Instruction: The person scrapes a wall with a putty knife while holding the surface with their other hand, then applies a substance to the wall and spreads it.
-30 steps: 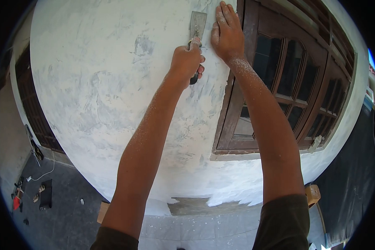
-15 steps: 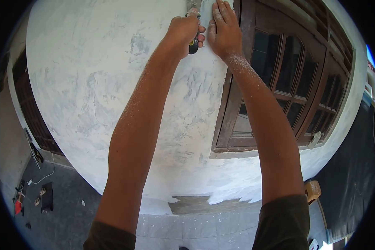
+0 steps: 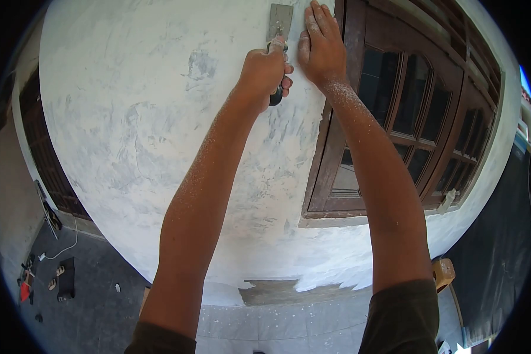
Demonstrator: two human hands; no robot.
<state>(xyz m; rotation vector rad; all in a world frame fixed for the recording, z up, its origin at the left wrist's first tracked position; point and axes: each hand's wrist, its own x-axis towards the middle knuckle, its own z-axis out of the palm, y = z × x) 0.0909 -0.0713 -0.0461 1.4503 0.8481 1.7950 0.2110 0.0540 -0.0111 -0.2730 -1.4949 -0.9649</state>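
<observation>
Drawn back down the wall (image 3: 130, 130) from its top edge, scraper (image 3: 280, 22) clenched in left hand (image 3: 264, 74), right hand (image 3: 321, 50) flat, grasping nothing, beside window frame (image 3: 336, 130).

The left hand (image 3: 264, 72) hides most of the scraper (image 3: 279, 23) handle.

Grey tiled floor (image 3: 94, 307) with scattered tools (image 3: 44, 280) and white cable (image 3: 65, 245).
</observation>
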